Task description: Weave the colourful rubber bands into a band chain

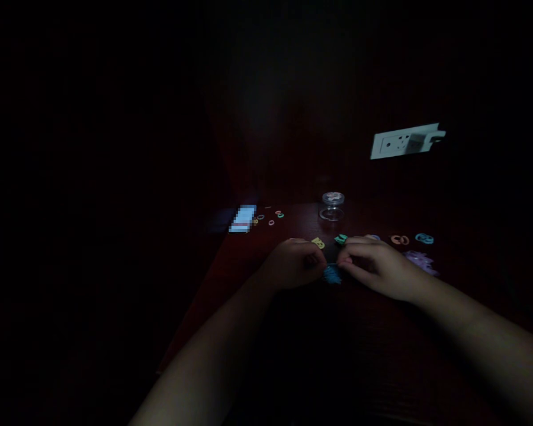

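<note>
Glowing screen (pixel 243 219): far left of the glass jar (pixel 333 205), lit up pale and blurred, the brightest spot on the dark table (pixel 293 355).
Small rings (pixel 270 218): scattered between that screen and the jar, orange and green, lying loose.
Left hand (pixel 291 264): in front of the jar and a touch left of it, curled shut with the fingers tucked under. Its fingertips sit right at the blue piece (pixel 332 274), and it's too dark to tell whether they actually pinch it.
Yellow piece (pixel 318 242): just in front of the jar, lying flat, peeking out past the left knuckles.
Blue piece: straight in front of the jar, low on the table, caught between the two hands.
Green piece (pixel 340 239): just in front of the jar, beside the yellow one.
Right hand (pixel 375 266): front right of the jar, fingers bent down and closed on the blue piece's right edge.
Orange link (pixel 400 239): right of the jar, beyond the right hand, apart from it.
Wall socket (pixel 406 142): up and right of the jar, white.
Light-blue link (pixel 424 238): further right of the jar, just beside the orange one.
Purple pile (pixel 421 260): right of the jar, nearer than the two links, by the right wrist.
</note>
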`<action>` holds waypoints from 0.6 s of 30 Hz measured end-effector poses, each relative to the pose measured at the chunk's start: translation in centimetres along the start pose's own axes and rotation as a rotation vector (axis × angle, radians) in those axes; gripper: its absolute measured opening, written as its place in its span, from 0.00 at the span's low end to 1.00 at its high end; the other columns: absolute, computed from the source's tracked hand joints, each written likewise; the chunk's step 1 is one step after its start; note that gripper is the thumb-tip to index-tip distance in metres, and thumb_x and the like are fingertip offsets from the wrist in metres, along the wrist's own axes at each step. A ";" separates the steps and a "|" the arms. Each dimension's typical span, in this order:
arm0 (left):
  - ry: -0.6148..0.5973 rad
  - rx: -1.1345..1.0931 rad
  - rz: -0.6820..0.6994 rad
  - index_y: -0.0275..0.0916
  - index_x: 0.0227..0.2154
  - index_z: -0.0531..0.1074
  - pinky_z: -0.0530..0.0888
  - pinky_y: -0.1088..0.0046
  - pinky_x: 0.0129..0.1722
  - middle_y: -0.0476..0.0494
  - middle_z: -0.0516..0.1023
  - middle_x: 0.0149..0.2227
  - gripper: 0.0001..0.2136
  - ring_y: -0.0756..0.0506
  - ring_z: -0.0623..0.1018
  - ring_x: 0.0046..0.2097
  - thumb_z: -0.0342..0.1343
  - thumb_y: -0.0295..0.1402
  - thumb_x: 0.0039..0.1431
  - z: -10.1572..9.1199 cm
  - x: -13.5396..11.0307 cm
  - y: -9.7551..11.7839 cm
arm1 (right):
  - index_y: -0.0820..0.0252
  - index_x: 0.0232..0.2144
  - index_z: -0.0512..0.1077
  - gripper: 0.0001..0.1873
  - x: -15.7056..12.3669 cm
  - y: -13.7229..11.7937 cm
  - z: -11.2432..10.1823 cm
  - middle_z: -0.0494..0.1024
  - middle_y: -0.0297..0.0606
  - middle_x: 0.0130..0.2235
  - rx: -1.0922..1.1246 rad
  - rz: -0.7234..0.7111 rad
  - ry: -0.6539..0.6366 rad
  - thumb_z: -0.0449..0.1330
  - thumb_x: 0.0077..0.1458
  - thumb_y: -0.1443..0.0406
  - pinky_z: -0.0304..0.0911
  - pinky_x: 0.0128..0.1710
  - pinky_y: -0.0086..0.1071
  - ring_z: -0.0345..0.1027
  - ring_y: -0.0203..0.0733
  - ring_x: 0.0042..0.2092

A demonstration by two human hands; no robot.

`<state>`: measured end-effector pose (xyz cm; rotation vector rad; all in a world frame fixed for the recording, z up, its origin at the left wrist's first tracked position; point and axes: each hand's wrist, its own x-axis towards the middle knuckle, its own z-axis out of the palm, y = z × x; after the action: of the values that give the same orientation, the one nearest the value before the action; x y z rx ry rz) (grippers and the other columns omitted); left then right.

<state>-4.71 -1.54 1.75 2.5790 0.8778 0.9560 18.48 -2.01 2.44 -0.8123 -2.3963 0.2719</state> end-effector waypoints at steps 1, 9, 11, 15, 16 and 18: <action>-0.002 0.002 -0.002 0.39 0.30 0.75 0.72 0.74 0.37 0.50 0.79 0.30 0.01 0.51 0.75 0.32 0.59 0.30 0.55 0.0 0.0 0.0 | 0.58 0.30 0.72 0.07 0.0 0.0 0.0 0.74 0.34 0.30 0.002 0.001 -0.002 0.55 0.59 0.65 0.57 0.38 0.36 0.67 0.39 0.33; -0.013 -0.011 0.006 0.39 0.29 0.74 0.71 0.75 0.35 0.49 0.78 0.30 0.01 0.51 0.74 0.32 0.59 0.29 0.53 -0.2 -0.1 -0.4 | 0.58 0.28 0.71 0.08 0.0 0.5 -0.3 0.74 0.34 0.29 0.001 -0.015 -0.015 0.56 0.58 0.66 0.58 0.38 0.35 0.67 0.39 0.32; -0.008 -0.014 0.007 0.38 0.29 0.74 0.70 0.75 0.34 0.49 0.78 0.29 0.01 0.51 0.74 0.32 0.59 0.29 0.53 -0.2 -0.2 -0.6 | 0.58 0.28 0.71 0.07 0.0 0.7 -0.3 0.74 0.34 0.29 -0.001 -0.008 -0.019 0.56 0.58 0.66 0.58 0.37 0.35 0.67 0.39 0.33; -0.011 -0.018 0.010 0.39 0.29 0.74 0.70 0.74 0.34 0.49 0.78 0.30 0.01 0.51 0.74 0.32 0.58 0.29 0.54 -0.1 -0.2 -0.6 | 0.57 0.29 0.71 0.06 0.0 0.8 -0.1 0.74 0.34 0.29 -0.001 0.006 -0.021 0.56 0.58 0.66 0.58 0.38 0.35 0.67 0.39 0.33; -0.013 -0.018 0.015 0.39 0.29 0.74 0.70 0.74 0.35 0.49 0.78 0.30 0.01 0.51 0.75 0.32 0.58 0.29 0.54 0.0 -0.1 -0.5 | 0.57 0.29 0.71 0.06 0.0 0.7 -0.1 0.74 0.34 0.29 0.002 0.006 -0.022 0.56 0.58 0.66 0.58 0.38 0.35 0.67 0.39 0.33; -0.019 -0.011 0.022 0.39 0.29 0.74 0.70 0.74 0.36 0.50 0.78 0.29 0.01 0.51 0.75 0.32 0.59 0.30 0.55 0.1 -0.1 -0.4 | 0.57 0.29 0.71 0.06 0.0 0.5 0.1 0.74 0.34 0.29 0.010 0.002 -0.028 0.56 0.58 0.67 0.58 0.38 0.35 0.67 0.39 0.33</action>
<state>-4.82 -1.31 1.44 2.5896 0.8388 0.9374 18.68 -1.57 2.22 -0.8118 -2.4178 0.2980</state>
